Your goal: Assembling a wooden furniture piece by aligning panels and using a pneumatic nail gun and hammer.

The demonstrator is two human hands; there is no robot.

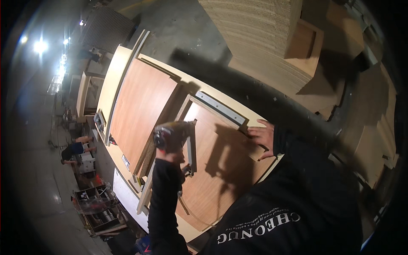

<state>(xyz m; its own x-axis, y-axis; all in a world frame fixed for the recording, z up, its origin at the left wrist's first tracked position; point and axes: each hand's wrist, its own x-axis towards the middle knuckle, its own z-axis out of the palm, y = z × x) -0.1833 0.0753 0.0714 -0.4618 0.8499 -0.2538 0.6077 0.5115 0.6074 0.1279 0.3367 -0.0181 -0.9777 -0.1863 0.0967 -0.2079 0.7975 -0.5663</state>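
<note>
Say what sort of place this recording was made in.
Probably a furniture or woodworking workshop: wood-faced panels are laid out flat, a tall stack of boards stands nearby, and the left hand grips what looks like a nail gun.

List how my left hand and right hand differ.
The left hand is curled around a handheld tool; the right hand is open, fingers spread. The left hand is raised off the wood-toned panel; the right hand rests at its edge. Both are bare, with dark sleeves.
</note>
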